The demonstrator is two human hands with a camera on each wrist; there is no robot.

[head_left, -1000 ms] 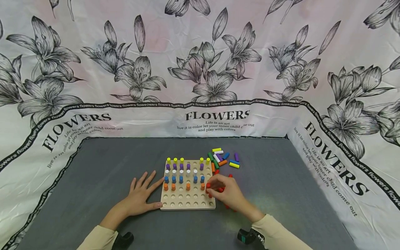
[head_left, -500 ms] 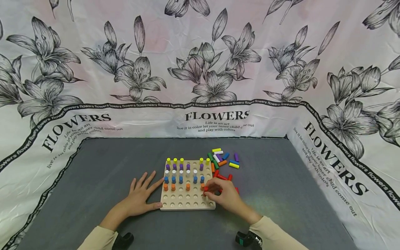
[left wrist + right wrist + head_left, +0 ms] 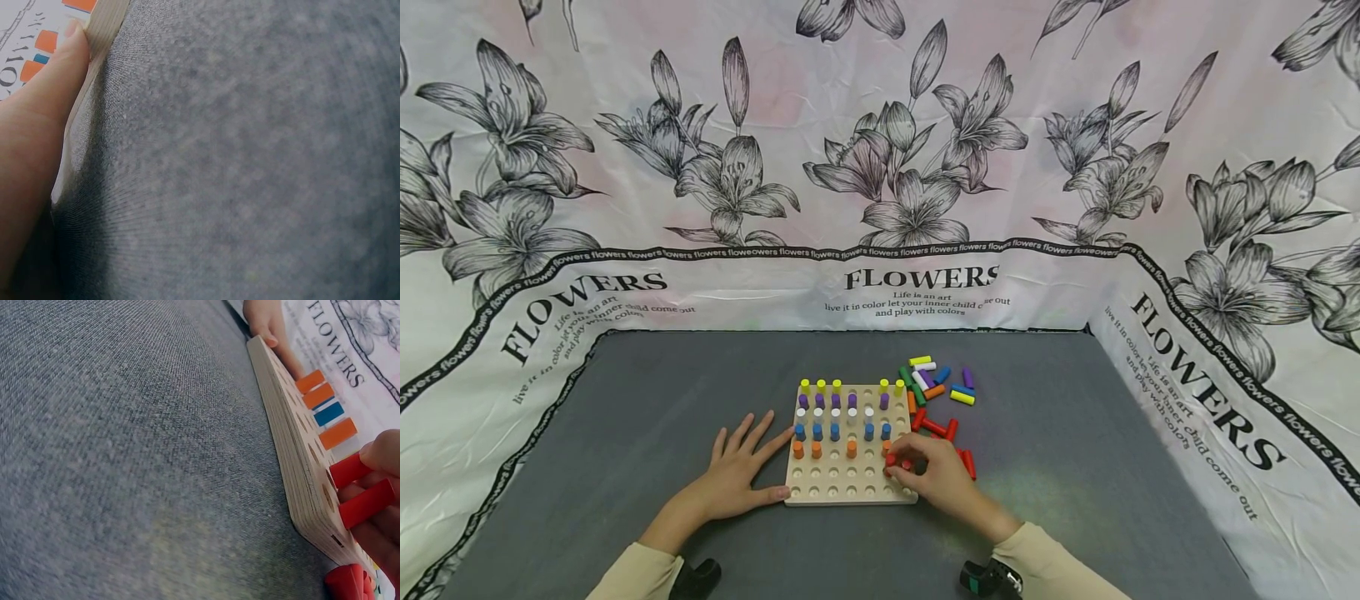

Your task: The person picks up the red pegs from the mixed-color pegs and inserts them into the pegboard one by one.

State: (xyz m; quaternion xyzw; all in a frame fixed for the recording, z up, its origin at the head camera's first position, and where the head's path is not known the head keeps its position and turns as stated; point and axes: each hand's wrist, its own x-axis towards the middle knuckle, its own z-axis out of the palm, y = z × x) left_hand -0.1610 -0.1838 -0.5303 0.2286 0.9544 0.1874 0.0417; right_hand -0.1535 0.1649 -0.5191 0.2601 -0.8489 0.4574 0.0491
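Observation:
A wooden peg board lies on the grey table, with rows of yellow, purple, white, blue and orange pegs upright in its holes. My left hand lies spread at the board's left side, thumb and index fingertip at its edge; in the left wrist view the thumb touches the wooden rim. At the board's right side, my right hand pinches a red peg by its top, its lower end right at a hole. Beside it a second red peg stands in the board, with fingers behind it.
Several loose red pegs lie right of the board, partly behind my right hand. Farther back is a mixed pile of loose pegs in several colours. A flower-printed cloth borders the table at the back and sides.
My right hand has shifted slightly left and down with the red peg, from the right-hand column to the hole position left of it. The left hand has stayed still.

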